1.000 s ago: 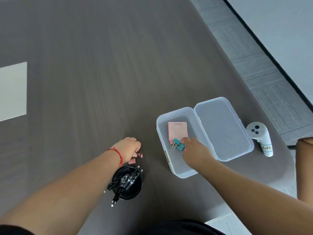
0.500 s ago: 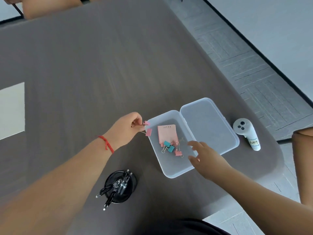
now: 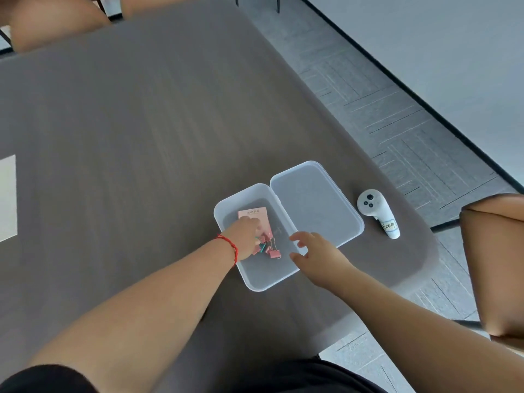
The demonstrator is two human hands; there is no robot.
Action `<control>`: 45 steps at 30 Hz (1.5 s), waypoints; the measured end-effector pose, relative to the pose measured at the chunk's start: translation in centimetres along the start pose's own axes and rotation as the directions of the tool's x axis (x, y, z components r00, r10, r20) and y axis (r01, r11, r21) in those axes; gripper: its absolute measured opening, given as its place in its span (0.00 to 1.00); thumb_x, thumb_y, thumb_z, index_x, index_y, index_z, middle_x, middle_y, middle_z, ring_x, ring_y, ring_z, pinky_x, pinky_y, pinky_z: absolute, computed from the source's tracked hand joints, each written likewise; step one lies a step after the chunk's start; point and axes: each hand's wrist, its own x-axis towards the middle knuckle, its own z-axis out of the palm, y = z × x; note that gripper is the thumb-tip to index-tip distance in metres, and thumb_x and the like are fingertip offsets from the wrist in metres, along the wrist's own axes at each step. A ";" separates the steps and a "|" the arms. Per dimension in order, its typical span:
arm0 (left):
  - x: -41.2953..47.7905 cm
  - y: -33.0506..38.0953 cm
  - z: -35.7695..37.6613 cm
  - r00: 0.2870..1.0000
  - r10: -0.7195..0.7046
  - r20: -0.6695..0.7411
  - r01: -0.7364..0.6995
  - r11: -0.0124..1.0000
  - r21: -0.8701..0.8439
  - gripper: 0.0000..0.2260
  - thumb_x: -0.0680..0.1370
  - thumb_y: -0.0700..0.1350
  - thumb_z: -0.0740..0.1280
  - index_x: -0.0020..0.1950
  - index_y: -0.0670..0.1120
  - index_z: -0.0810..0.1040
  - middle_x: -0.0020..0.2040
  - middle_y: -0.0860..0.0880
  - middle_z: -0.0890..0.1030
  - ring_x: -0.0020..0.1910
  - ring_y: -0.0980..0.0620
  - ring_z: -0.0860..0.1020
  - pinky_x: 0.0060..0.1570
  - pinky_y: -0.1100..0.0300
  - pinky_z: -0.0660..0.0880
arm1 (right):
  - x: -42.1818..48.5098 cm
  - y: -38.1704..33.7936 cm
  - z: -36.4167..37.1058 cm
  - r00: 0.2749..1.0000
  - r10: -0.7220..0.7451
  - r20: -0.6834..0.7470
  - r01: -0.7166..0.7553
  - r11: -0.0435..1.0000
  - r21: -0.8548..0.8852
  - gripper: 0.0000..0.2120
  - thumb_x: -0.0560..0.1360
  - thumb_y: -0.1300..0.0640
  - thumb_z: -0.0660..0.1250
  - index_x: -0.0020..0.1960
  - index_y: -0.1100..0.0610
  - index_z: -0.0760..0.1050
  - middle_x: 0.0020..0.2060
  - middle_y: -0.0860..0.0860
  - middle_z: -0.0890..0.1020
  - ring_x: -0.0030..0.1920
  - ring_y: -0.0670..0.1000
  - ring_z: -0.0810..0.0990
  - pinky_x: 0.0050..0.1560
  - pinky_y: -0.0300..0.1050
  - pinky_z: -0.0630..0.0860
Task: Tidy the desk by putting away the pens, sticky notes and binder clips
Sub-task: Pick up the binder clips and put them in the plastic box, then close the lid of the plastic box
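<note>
A clear plastic box [image 3: 255,285] stands open on the dark desk, its lid [image 3: 314,202] lying flat to the right. Inside lie a pink sticky-note pad [image 3: 255,214] and a small heap of pink and teal binder clips [image 3: 273,253]. My left hand [image 3: 245,236], a red cord at its wrist, reaches down into the box with its fingers curled onto a pink binder clip [image 3: 263,239] on top of the heap. My right hand [image 3: 317,251] hovers at the box's right rim, holding nothing, fingers spread. No pens are in view.
A white handheld controller [image 3: 374,208] with a handwritten label lies right of the lid, near the desk's rounded corner. A tan chair [image 3: 493,265] stands at the right edge, with more chair backs [image 3: 56,18] at the far side. A pale panel [image 3: 7,197] is at the left.
My left hand has carried the pink binder clips from beside the pen cup over the rim and down into the box. My right hand has drawn back out of the box to its right rim.
</note>
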 end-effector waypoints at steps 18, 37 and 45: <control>-10.7 -3.7 -4.3 0.960 -0.278 -0.040 0.255 0.923 -0.287 0.22 0.79 0.49 0.64 0.71 0.42 0.69 0.68 0.46 0.75 0.66 0.48 0.74 0.65 0.59 0.70 | -1.9 0.8 -11.4 0.791 0.458 0.405 -0.570 0.793 0.215 0.24 0.77 0.48 0.65 0.62 0.67 0.71 0.42 0.62 0.81 0.43 0.61 0.84 0.39 0.48 0.80; -8.8 -0.7 -0.5 0.991 -0.135 -0.023 0.118 0.926 -0.358 0.19 0.79 0.42 0.62 0.70 0.45 0.67 0.65 0.44 0.77 0.61 0.47 0.76 0.61 0.57 0.73 | -3.8 2.5 -1.8 0.956 0.122 -0.267 -0.014 0.928 0.373 0.09 0.73 0.53 0.67 0.52 0.50 0.71 0.45 0.48 0.80 0.44 0.49 0.79 0.41 0.46 0.73; -7.9 -3.4 0.8 0.941 -0.327 0.090 0.320 0.769 -0.553 0.31 0.78 0.36 0.63 0.78 0.41 0.52 0.72 0.43 0.72 0.67 0.44 0.74 0.68 0.52 0.72 | -1.8 2.9 1.9 0.871 -0.460 -0.171 0.332 0.810 -0.484 0.20 0.62 0.43 0.77 0.51 0.47 0.77 0.44 0.46 0.81 0.45 0.52 0.82 0.45 0.48 0.79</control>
